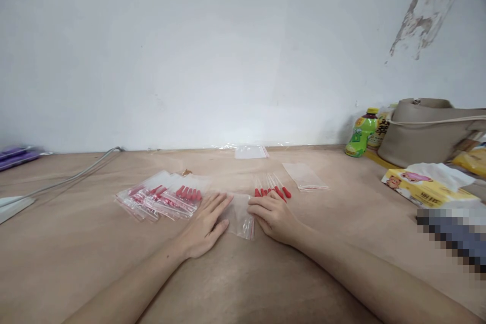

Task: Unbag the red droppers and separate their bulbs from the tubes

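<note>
Steadying a bag (240, 216) between two hands

Nearest, in the lower half of the frame, both hands lay at the table (228, 288). The left hand (205, 225) was spread flat over the bag's left side, thumb apart, gripping nothing. The right hand (275, 215) was curled, its fingertips on the bag's red-striped edge; whether thumb and finger pinched the film could not be told. The bag itself lay just below the frame's centre, with nothing visible inside.

The step in hand looked to be holding the bag flat and working at its sealing edge. The next move seemed to call for a light touch, parting two thin layers without creasing them, the left palm serving as a weight.

Just beyond the right fingers lay loose droppers (279, 193), red bulbs towards the person, partly hidden by that hand. Left of centre, filled bags (163, 200) overlapped in a fan, red bulbs showing through the film; their number was unclear. Right of centre, flat bags (306, 177) showed no contents. At the right of the frame sat a tissue box (404, 188), tissue poking from its top; farther off stood a green bottle (359, 136), dark drink at its neck, and a handbag (421, 131), its contents hidden.
</note>
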Action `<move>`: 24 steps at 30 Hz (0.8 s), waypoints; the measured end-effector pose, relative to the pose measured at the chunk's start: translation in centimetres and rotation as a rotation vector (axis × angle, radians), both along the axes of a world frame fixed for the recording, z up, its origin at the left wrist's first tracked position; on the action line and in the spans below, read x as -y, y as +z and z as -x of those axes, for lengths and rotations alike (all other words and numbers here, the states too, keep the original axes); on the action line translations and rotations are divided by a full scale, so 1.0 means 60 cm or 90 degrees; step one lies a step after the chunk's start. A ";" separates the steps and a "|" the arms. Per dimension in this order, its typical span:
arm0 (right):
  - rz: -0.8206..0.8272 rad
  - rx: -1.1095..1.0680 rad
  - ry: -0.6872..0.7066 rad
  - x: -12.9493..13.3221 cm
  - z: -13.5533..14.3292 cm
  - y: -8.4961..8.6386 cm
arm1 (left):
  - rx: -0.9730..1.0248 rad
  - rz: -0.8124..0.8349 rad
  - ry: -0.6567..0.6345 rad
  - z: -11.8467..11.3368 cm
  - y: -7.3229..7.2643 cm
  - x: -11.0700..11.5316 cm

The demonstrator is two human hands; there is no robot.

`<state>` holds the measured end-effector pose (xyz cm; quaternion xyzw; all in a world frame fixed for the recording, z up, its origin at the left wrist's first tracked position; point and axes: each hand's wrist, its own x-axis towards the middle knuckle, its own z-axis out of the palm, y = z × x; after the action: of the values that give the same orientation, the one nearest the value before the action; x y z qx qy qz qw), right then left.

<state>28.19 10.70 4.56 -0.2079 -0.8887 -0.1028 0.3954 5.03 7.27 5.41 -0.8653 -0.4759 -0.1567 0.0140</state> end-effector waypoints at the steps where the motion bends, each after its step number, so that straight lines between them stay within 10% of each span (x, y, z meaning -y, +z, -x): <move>1: -0.012 -0.036 0.021 -0.003 -0.004 0.000 | -0.001 -0.041 0.028 -0.001 0.000 0.000; 9: -0.035 -0.327 -0.214 -0.067 -0.127 0.036 | -0.172 -0.194 0.232 0.029 0.041 -0.010; 13: 0.119 -0.148 -0.525 -0.101 -0.197 0.010 | -0.227 -0.110 0.260 0.060 0.052 -0.021; 24: 0.102 -0.080 -0.656 -0.086 -0.184 -0.008 | -0.126 -0.139 0.170 0.040 0.023 -0.027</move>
<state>39.26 15.84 4.09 -0.6531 -0.6509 -0.2031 0.3293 2.62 8.90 6.78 -0.7990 -0.5630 -0.1183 0.1750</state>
